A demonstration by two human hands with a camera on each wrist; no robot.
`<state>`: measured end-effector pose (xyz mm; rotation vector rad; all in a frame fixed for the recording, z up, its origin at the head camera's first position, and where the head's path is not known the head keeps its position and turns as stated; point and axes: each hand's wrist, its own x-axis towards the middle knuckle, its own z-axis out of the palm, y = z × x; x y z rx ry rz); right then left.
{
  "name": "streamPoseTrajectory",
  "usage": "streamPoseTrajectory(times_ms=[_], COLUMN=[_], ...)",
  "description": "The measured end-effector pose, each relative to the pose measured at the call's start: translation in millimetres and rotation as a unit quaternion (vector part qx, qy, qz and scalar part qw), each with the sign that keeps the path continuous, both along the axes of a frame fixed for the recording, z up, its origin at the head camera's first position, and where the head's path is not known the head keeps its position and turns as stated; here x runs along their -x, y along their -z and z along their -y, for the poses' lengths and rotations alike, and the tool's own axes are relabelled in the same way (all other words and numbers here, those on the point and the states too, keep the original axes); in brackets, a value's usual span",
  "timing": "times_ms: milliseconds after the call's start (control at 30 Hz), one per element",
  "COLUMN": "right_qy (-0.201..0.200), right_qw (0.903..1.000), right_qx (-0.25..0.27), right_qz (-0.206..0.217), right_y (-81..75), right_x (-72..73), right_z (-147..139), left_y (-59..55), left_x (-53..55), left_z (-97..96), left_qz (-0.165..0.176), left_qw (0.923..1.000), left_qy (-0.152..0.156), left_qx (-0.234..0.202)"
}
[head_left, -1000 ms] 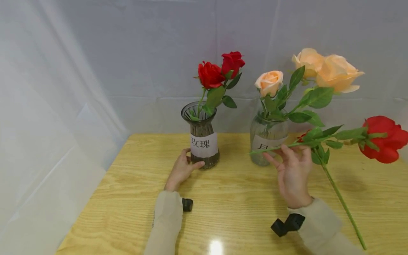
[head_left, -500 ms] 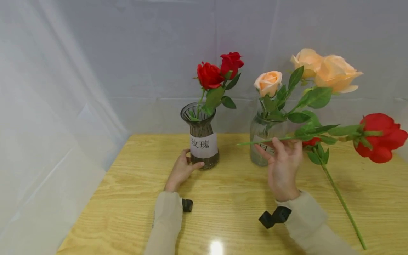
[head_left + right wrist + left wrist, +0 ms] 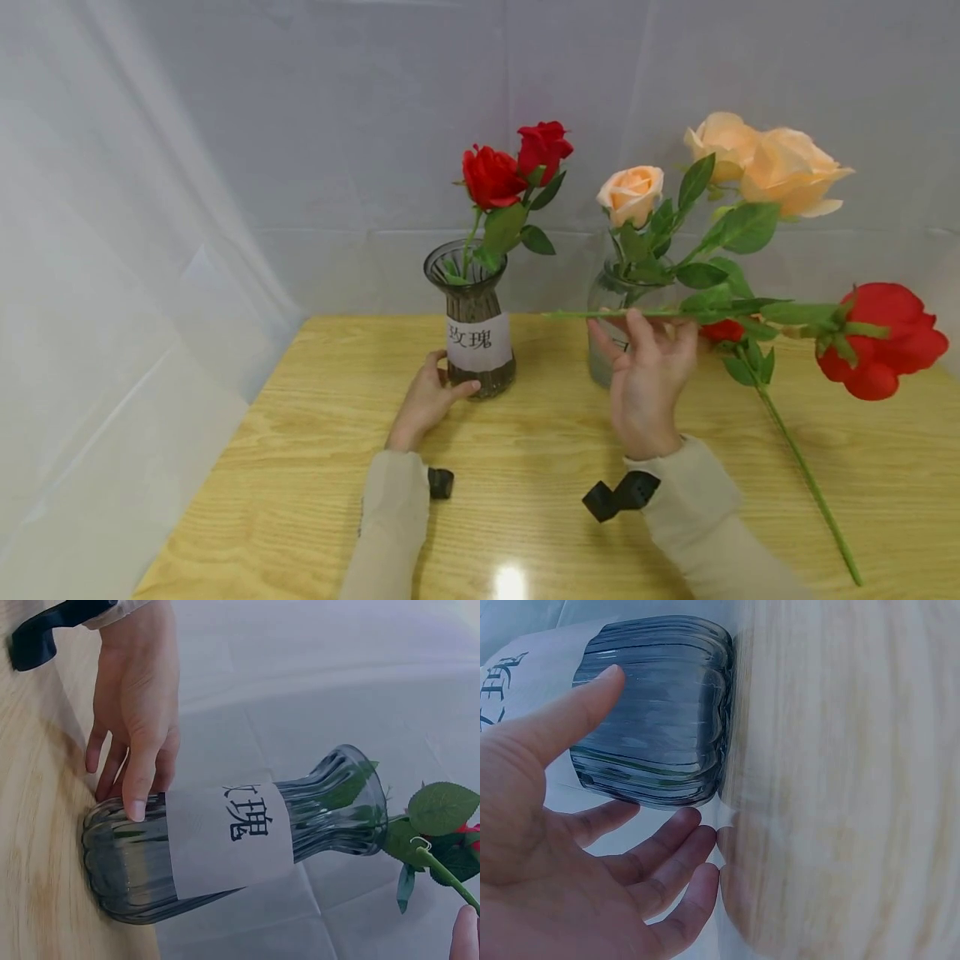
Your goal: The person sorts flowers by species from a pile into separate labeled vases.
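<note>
The left hand (image 3: 427, 402) holds the base of a smoky ribbed glass vase (image 3: 480, 304), thumb in front and fingers around the side. Two red roses (image 3: 495, 177) stand in this vase, which bears a white label (image 3: 229, 840) with dark characters. Pinched by the stem in the right hand (image 3: 648, 387) is a red rose (image 3: 881, 342), held nearly level above the table with its bloom to the right. Its cut stem end (image 3: 424, 855) points left toward the vase. In the right wrist view, only one fingertip of the right hand shows at the lower right corner.
A clear glass jar (image 3: 600, 367) with peach roses (image 3: 632, 196) stands behind the right hand, its label partly hidden. Another red flower (image 3: 723, 330) lies on the wooden table (image 3: 525, 483) at the right, its stem toward the front. White sheeting (image 3: 375, 150) hangs behind.
The right hand has moved left and slightly away from the body, bringing the rose's stem end closer to the smoky vase. The left hand stays at the vase base.
</note>
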<state>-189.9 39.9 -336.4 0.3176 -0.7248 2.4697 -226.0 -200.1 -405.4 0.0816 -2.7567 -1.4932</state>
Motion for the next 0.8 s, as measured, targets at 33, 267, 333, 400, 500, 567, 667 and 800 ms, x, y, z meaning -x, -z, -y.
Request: streamPoseTrajectory(times_ms=[33,267,333,400,500,567,667,800], right_qy=[0.005,0.031,0.033,0.031,0.036,0.039,0.044,0.042], right_qw=[1.0000,0.9993,0.9993,0.9994,0.9992,0.9990,0.9989,0.9987], right_qx=[-0.002,-0.021,-0.020,-0.012,-0.008,0.000,0.002,-0.015], right_qz=[0.001,0.006,-0.001,-0.009,-0.018,-0.019,-0.017,-0.025], right_y=[-0.4,-4.8,-6.1,-8.1,-12.0,-14.9,-19.1,-22.6], right_x=[0.0,0.2,0.7,1.7,3.5,5.0,7.4,10.6], right_z=[1.7,13.9,16.5,19.0,23.6,27.3,33.2,39.9], left_y=[0.1,-0.2,-0.4,-0.6,-0.1,0.0,0.1,-0.7], left_x=[0.0,0.7,1.1,1.5,2.0,2.1,1.9,1.2], left_z=[0.2,0.9,0.8,0.2,-0.8,-1.1,-0.7,0.0], left_qz=[0.001,0.004,0.004,0.004,0.006,0.007,0.008,0.008], left_qw=[1.0000,1.0000,1.0000,1.0000,1.0000,1.0000,1.0000,1.0000], left_qy=[0.000,0.001,0.001,0.001,0.000,0.000,-0.001,-0.001], left_qx=[0.000,0.000,0.001,0.001,-0.003,-0.004,-0.003,0.000])
